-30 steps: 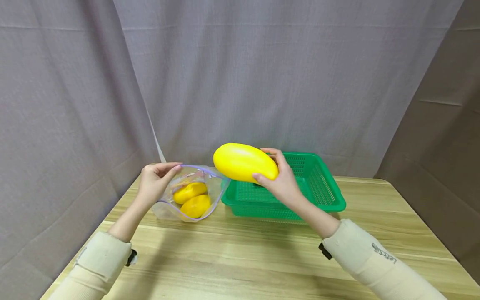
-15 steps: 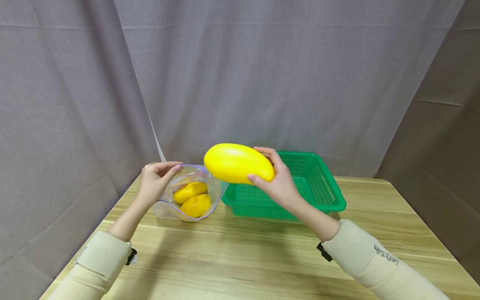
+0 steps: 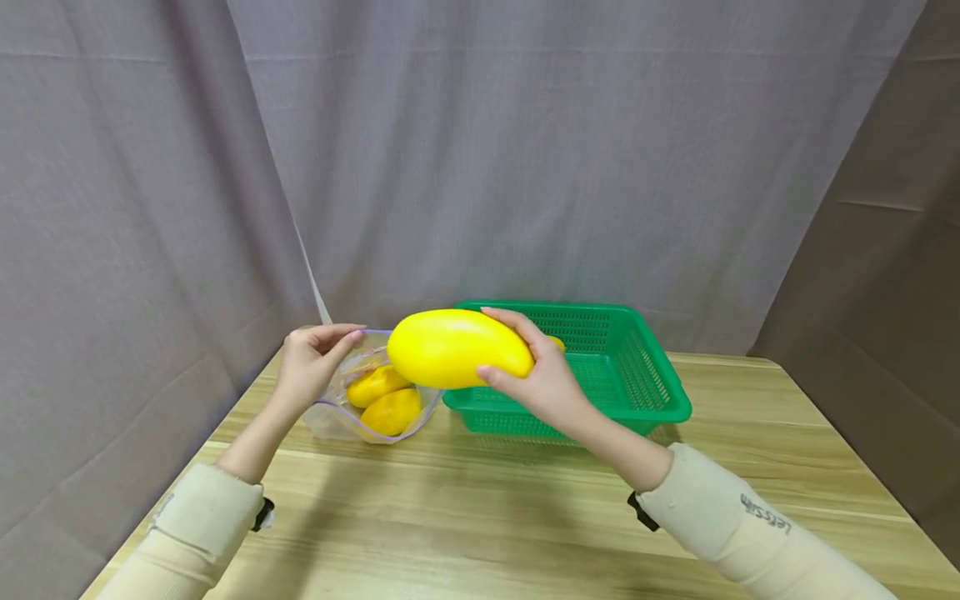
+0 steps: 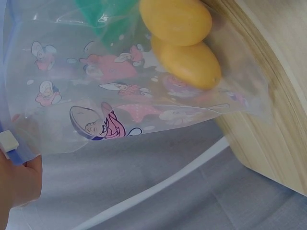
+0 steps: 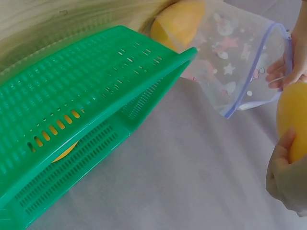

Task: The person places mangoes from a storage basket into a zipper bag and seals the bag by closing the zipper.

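My left hand pinches the rim of a clear zip bag with a purple edge and pink cartoon prints. The bag's mouth gapes toward me. Two yellow mangoes lie inside it, near its bottom. Between thumb and fingers, my right hand grips a larger-looking, bright yellow mango by its right end. In the head view that mango overlaps the bag's right edge and the basket's left part. The left wrist view shows the bag's white slider beside my left hand.
A green perforated plastic basket stands on the wooden table, right of the bag. Inside it, another yellow fruit is mostly hidden behind my right hand. Grey curtains hang behind and at the sides.
My right hand has carried the mango leftward and slightly down, from over the basket to the bag's right edge. The left hand and bag have hardly moved. Fruit in the basket now shows.
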